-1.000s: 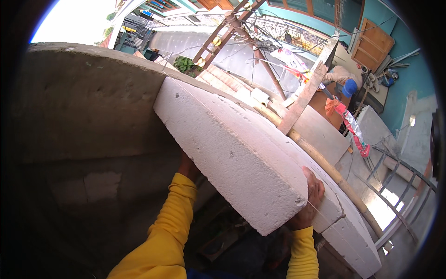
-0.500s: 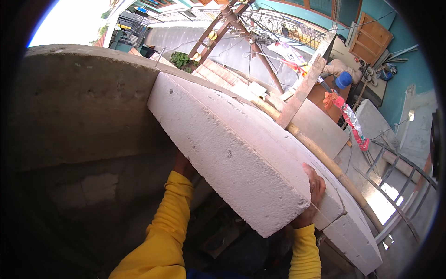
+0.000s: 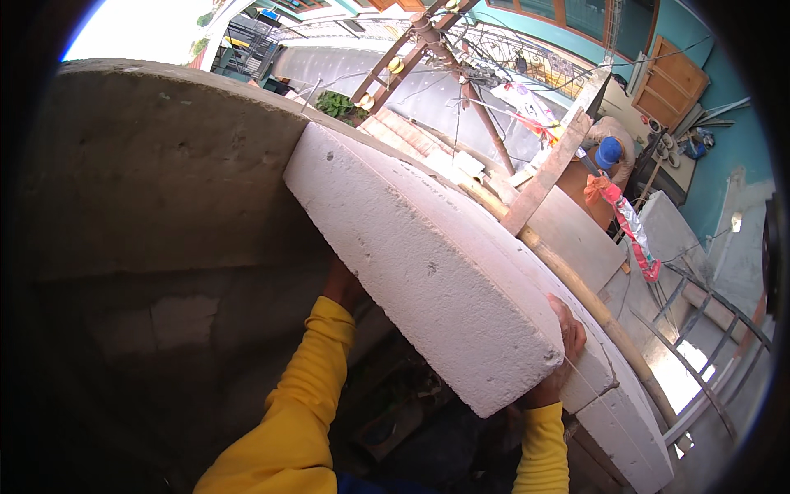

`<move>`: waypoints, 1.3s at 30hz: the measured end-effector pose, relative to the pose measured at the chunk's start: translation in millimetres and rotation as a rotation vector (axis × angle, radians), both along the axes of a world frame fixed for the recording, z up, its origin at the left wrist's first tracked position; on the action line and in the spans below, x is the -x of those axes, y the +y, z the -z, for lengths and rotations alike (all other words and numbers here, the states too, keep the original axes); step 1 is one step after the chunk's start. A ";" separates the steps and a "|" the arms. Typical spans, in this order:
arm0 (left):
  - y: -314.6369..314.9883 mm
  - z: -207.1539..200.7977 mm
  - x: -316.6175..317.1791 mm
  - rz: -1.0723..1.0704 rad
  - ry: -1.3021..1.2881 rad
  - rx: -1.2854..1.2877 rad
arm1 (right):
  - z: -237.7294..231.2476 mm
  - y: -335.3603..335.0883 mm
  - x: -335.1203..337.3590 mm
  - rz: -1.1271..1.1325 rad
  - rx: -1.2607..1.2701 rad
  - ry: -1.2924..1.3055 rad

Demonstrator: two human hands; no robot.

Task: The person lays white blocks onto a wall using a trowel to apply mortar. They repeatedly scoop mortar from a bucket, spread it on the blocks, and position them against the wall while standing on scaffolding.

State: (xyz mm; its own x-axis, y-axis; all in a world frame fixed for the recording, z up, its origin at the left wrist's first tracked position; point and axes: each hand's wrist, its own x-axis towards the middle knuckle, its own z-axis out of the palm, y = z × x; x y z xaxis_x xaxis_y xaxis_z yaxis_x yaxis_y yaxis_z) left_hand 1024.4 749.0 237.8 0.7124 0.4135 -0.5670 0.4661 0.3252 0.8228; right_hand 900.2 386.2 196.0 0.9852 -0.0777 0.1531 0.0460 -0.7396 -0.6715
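Observation:
A large white aerated concrete block (image 3: 428, 272) lies tilted across the middle, its far left end against the grey concrete wall (image 3: 181, 173). Beneath its lower edge is my left hand (image 3: 341, 284), mostly hidden by the block, so its fingers do not show. My right hand (image 3: 564, 354) grips the block's near right end, fingers curled over the upper edge. Beside that hand, another white block (image 3: 625, 436) continues the row to the right, with a thin string (image 3: 588, 383) running along it.
Past the blocks runs a bamboo pole (image 3: 576, 288) with a wooden plank (image 3: 547, 173) standing up from it. Wires hang about a rusty metal post (image 3: 485, 115). Far below, a person in a blue cap (image 3: 609, 152) bends over. A metal ladder-like frame (image 3: 691, 321) stands at right.
The view has shifted slightly, so the block and wall appear a little further right. Both hands keep their places on the block. The person below has changed posture.

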 end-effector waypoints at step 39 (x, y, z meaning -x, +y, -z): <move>55.3 75.5 3.2 0.501 -0.403 -0.527 | 23.5 9.3 13.2 -0.025 -0.043 -0.019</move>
State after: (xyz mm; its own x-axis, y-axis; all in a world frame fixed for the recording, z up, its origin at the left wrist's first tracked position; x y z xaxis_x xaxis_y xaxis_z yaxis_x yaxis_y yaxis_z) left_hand 1021.2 804.3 162.2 0.9898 0.1336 -0.0500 0.0905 -0.3174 0.9440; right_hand 887.0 395.5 172.4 0.9839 -0.0602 0.1684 0.0767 -0.7085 -0.7015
